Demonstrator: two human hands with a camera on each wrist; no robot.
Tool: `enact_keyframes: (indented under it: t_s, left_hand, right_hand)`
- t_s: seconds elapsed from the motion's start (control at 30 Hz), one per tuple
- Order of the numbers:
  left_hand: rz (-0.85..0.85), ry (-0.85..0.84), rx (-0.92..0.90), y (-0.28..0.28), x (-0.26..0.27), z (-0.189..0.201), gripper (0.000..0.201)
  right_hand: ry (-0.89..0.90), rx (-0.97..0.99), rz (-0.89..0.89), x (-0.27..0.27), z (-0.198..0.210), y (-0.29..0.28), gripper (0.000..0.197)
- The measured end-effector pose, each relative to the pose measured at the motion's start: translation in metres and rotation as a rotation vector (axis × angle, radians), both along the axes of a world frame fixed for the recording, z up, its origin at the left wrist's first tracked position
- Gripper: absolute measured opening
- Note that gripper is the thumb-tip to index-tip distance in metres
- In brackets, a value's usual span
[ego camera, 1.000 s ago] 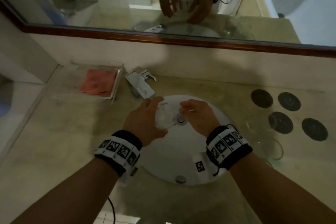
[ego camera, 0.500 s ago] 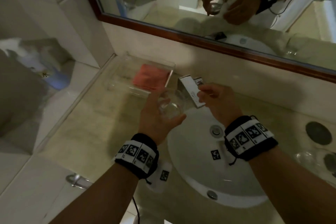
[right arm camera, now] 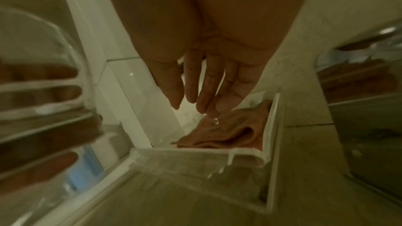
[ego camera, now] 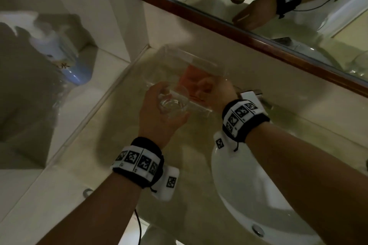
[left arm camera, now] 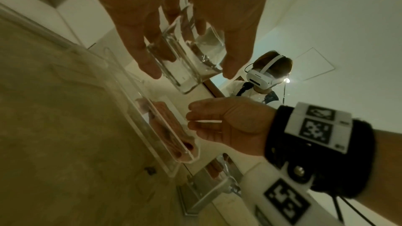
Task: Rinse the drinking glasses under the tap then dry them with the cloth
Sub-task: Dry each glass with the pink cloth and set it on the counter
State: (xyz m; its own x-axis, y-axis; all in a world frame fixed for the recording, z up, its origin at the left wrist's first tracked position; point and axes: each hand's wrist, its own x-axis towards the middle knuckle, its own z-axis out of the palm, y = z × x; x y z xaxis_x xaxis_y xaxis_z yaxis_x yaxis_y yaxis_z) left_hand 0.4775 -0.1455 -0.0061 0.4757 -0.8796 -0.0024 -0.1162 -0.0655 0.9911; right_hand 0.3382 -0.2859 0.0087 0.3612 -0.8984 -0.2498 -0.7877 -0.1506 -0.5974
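My left hand (ego camera: 153,115) grips a clear drinking glass (ego camera: 173,103) and holds it tilted above the counter, just in front of a clear tray (ego camera: 191,55). In the left wrist view my thumb and fingers wrap round the glass (left arm camera: 187,61). A salmon cloth (ego camera: 189,77) lies folded in the tray. My right hand (ego camera: 215,89) hovers over it with nothing in it. In the right wrist view its straight, wet fingers (right arm camera: 204,95) point down at the cloth (right arm camera: 228,131), a drop hanging from one tip. I cannot tell whether they touch it.
The chrome tap (ego camera: 250,95) stands right of the tray, behind my right wrist. The white basin (ego camera: 249,195) lies below my right forearm. A wood-framed mirror (ego camera: 258,16) runs along the wall. The beige counter (ego camera: 119,135) ends at a wall corner on the left.
Both hands have left the basin and moved left. The left hand carried the glass over to the tray. The right hand passed the tap and now reaches over the cloth.
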Motion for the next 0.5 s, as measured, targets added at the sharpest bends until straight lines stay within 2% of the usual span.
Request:
enact_keyframes:
  t_s: [0.23,0.33,0.43,0.5]
  left_hand:
    - [0.000,-0.021,0.033,-0.006,0.026,-0.009,0.078]
    - [0.002,-0.031,0.052,-0.007,0.031,-0.009,0.080]
    - [-0.003,-0.015,0.062,-0.006,0.034,-0.010,0.081]
    - [0.000,0.011,0.063,-0.007,0.033,-0.009,0.081]
  right_hand:
    - [0.231,-0.071,0.093,0.021,-0.035,-0.014,0.026]
    - [0.278,-0.078,0.075,0.026,-0.042,-0.016,0.019]
    - [0.262,-0.051,0.040,0.028,-0.041,-0.017,0.009]
    - [0.171,-0.040,-0.040,0.026,-0.039,-0.017,0.011]
